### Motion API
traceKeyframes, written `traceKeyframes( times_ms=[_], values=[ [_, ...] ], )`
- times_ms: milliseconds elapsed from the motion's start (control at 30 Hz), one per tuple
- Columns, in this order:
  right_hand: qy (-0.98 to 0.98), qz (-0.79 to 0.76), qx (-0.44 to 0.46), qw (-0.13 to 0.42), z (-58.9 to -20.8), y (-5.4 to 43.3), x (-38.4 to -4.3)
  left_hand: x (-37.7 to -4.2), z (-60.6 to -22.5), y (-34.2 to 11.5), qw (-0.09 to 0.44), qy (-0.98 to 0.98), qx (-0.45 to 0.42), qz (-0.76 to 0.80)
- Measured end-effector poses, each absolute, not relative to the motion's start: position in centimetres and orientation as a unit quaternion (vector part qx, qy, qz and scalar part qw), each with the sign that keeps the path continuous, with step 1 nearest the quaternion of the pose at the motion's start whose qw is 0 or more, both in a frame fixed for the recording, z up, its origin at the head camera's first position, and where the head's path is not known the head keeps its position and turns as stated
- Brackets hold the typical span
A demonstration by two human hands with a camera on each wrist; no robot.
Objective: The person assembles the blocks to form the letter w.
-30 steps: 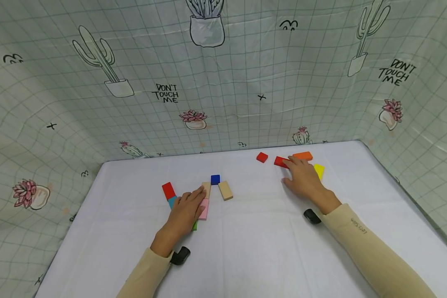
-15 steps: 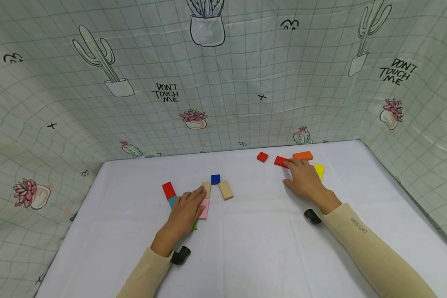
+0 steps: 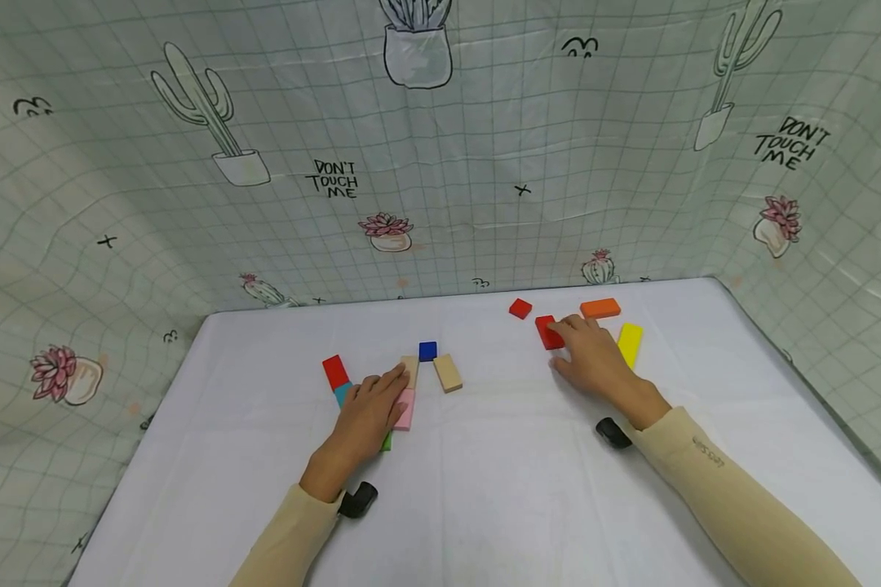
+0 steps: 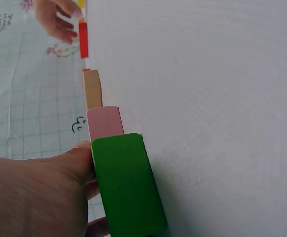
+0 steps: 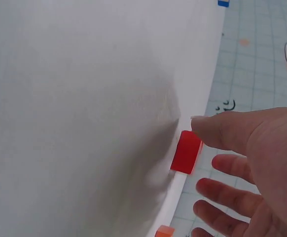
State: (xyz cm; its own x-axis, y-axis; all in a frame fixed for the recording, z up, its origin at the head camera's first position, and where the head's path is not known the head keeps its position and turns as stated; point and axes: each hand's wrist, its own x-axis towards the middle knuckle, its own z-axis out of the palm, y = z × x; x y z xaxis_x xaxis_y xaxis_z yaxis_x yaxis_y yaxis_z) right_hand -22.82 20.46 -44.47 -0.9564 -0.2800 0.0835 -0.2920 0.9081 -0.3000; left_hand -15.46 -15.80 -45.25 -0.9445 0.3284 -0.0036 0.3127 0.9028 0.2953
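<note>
My left hand (image 3: 363, 416) lies over a cluster of flat blocks on the left side of the table. Its fingertips rest on a natural wood block (image 3: 411, 368), with the thumb beside a pink block (image 3: 406, 410). A green block (image 4: 128, 187) stands out close up in the left wrist view. Red (image 3: 334, 372) and light blue (image 3: 342, 393) blocks form the cluster's left side, the latter partly hidden. My right hand (image 3: 595, 355) touches a red block (image 3: 546, 333) with an extended fingertip. Thumb and fingers (image 5: 227, 195) are spread beside that block in the right wrist view.
Between the hands lie a blue cube (image 3: 428, 351) and a second wood block (image 3: 448, 372). A small red block (image 3: 520, 308), an orange block (image 3: 600, 308) and a yellow block (image 3: 630, 344) surround the right hand. A printed cloth (image 3: 470, 163) rises behind the table.
The red block under my right fingertips has turned, from lying crosswise to pointing more toward me, and has shifted slightly nearer. My left hand has stayed on its blocks.
</note>
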Motion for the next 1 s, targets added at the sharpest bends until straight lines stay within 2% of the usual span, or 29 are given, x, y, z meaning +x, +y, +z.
traceKeyframes(
  times_ms=[500, 1000],
  values=[
    [-0.969, 0.163, 0.184, -0.027, -44.9, 21.8, -25.2, -15.7, -45.3, -15.6, 0.038, 0.976, 0.157, 0.143],
    [-0.958, 0.176, 0.226, -0.009, -45.2, 21.7, -25.7, -15.4, -45.4, -15.8, 0.029, 0.975, 0.157, 0.152]
  ],
)
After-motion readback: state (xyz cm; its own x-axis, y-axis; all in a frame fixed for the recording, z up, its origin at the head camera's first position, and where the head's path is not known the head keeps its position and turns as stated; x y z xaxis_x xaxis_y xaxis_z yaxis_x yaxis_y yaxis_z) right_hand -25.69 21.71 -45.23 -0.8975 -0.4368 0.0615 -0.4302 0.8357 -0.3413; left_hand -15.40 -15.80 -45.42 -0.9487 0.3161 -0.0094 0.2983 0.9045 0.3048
